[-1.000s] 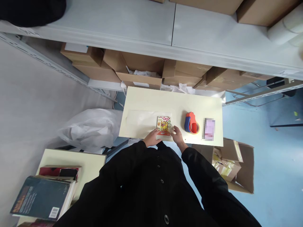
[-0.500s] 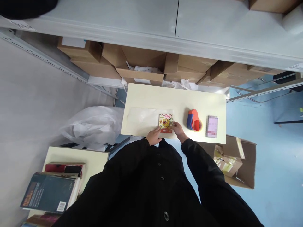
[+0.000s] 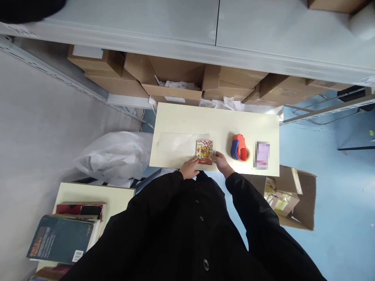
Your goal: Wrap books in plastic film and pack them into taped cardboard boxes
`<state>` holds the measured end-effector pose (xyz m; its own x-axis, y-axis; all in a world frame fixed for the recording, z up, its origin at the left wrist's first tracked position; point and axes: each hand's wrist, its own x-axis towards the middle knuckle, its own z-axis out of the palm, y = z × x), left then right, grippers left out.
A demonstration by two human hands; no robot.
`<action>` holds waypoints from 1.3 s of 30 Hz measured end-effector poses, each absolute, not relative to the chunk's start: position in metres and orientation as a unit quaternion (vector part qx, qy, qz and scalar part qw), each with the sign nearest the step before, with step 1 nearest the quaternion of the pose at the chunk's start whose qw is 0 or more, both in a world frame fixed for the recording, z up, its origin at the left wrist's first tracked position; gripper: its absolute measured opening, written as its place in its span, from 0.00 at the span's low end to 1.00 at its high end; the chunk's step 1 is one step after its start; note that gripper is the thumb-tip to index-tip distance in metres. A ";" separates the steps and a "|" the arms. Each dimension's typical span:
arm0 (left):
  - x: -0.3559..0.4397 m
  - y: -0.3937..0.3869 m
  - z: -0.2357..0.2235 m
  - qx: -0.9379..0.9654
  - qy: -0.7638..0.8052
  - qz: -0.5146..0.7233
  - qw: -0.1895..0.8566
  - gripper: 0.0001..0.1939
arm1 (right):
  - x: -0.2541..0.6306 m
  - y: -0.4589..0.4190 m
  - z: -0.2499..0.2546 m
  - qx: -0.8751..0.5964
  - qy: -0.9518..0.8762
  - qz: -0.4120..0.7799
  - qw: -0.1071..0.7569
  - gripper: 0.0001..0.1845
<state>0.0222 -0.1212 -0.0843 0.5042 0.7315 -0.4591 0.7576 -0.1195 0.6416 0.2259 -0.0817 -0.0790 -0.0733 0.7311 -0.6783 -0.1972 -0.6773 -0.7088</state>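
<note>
1. Our left hand (image 3: 189,168) rests its fingertips at the lower left of a small book (image 3: 204,150), its thumb spread away from them; our right hand (image 3: 222,163) bends its fingers at the book's right edge. We cannot tell whether either hand grips it.
2. Between our hands, near the front edge of the pale table (image 3: 190,119), the book lies with its colourful cartoon cover facing up.
3. Just left of it we see a thin, whitish sheet (image 3: 175,144) lying flat; its right end reaches the book.
4. To our right stands a red and blue tape dispenser (image 3: 240,147), apart from our hand, and beyond it lies a pixelated lilac item (image 3: 262,155).
5. Down at our left, a second table (image 3: 118,197) carries stacked books (image 3: 63,238); at our right sits an open carton (image 3: 306,203) with smaller boxes inside.
6. Left of our table slumps a translucent plastic bag (image 3: 117,156).
7. Past the table's far edge, we face a grey shelf unit (image 3: 164,35) with cardboard boxes (image 3: 172,92) lined up beneath its upper shelf.
</note>
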 end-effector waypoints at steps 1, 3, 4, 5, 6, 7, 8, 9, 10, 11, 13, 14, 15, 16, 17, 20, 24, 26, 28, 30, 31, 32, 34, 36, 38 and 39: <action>0.022 -0.121 -0.084 0.748 0.498 -0.015 0.439 0.34 | 0.226 -0.083 -0.079 -0.595 -0.228 0.694 0.335 0.21; 0.022 -0.122 -0.083 0.748 0.497 -0.013 0.439 0.34 | 0.225 -0.086 -0.081 -0.615 -0.236 0.675 0.334 0.21; 0.022 -0.123 -0.083 0.748 0.497 -0.011 0.440 0.34 | 0.225 -0.089 -0.082 -0.630 -0.244 0.660 0.329 0.22; 0.022 -0.123 -0.083 0.747 0.497 -0.008 0.442 0.34 | 0.226 -0.091 -0.083 -0.648 -0.255 0.643 0.319 0.22; 0.022 -0.124 -0.084 0.745 0.497 -0.004 0.444 0.34 | 0.227 -0.093 -0.083 -0.666 -0.271 0.624 0.306 0.21; 0.023 -0.124 -0.084 0.742 0.498 0.001 0.448 0.34 | 0.228 -0.095 -0.083 -0.683 -0.290 0.603 0.293 0.21; 0.024 -0.123 -0.084 0.740 0.497 0.007 0.453 0.34 | 0.229 -0.096 -0.082 -0.698 -0.313 0.580 0.280 0.21; 0.026 -0.122 -0.085 0.737 0.496 0.013 0.459 0.34 | 0.230 -0.096 -0.080 -0.710 -0.337 0.556 0.271 0.20; 0.028 -0.120 -0.085 0.736 0.493 0.019 0.464 0.34 | 0.231 -0.095 -0.077 -0.721 -0.361 0.529 0.265 0.19; 0.031 -0.118 -0.085 0.733 0.491 0.023 0.470 0.35 | 0.232 -0.094 -0.073 -0.730 -0.384 0.502 0.260 0.19; 0.039 -0.111 -0.083 0.725 0.488 0.030 0.485 0.36 | 0.235 -0.090 -0.062 -0.742 -0.424 0.453 0.253 0.17; 0.043 -0.107 -0.082 0.717 0.488 0.036 0.497 0.37 | 0.235 -0.088 -0.056 -0.746 -0.441 0.433 0.251 0.16; 0.046 -0.103 -0.079 0.706 0.487 0.047 0.512 0.37 | 0.235 -0.086 -0.049 -0.748 -0.455 0.414 0.248 0.15; 0.049 -0.099 -0.077 0.690 0.486 0.064 0.532 0.36 | 0.234 -0.085 -0.044 -0.749 -0.469 0.399 0.245 0.14; 0.052 -0.096 -0.074 0.666 0.487 0.087 0.557 0.35 | 0.233 -0.084 -0.039 -0.747 -0.482 0.387 0.243 0.14; 0.053 -0.089 -0.061 0.540 0.504 0.166 0.653 0.28 | 0.224 -0.083 -0.032 -0.726 -0.523 0.374 0.242 0.14; 0.045 -0.085 -0.045 0.377 0.519 0.230 0.732 0.26 | 0.201 -0.085 -0.035 -0.686 -0.575 0.375 0.241 0.13; 0.039 -0.084 -0.040 0.348 0.506 0.249 0.748 0.25 | 0.189 -0.086 -0.038 -0.671 -0.590 0.381 0.238 0.14; 0.034 -0.082 -0.038 0.340 0.500 0.257 0.754 0.23 | 0.181 -0.087 -0.040 -0.652 -0.602 0.397 0.234 0.17; 0.028 -0.081 -0.038 0.341 0.515 0.255 0.744 0.22 | 0.176 -0.088 -0.042 -0.633 -0.610 0.420 0.225 0.20; 0.026 -0.081 -0.038 0.344 0.527 0.249 0.736 0.21 | 0.176 -0.089 -0.042 -0.625 -0.612 0.432 0.219 0.21; 0.023 -0.080 -0.037 0.349 0.536 0.242 0.730 0.22 | 0.177 -0.089 -0.043 -0.619 -0.612 0.444 0.212 0.22; 0.019 -0.081 -0.036 0.358 0.546 0.230 0.722 0.23 | 0.180 -0.091 -0.044 -0.605 -0.610 0.471 0.201 0.22; 0.014 -0.082 -0.035 0.355 0.559 0.230 0.713 0.26 | 0.183 -0.092 -0.047 -0.596 -0.596 0.501 0.196 0.23; 0.009 -0.085 -0.034 0.351 0.577 0.232 0.699 0.28 | 0.186 -0.093 -0.051 -0.591 -0.571 0.534 0.200 0.25; 0.005 -0.086 -0.035 0.351 0.586 0.229 0.694 0.29 | 0.186 -0.094 -0.054 -0.590 -0.556 0.549 0.204 0.26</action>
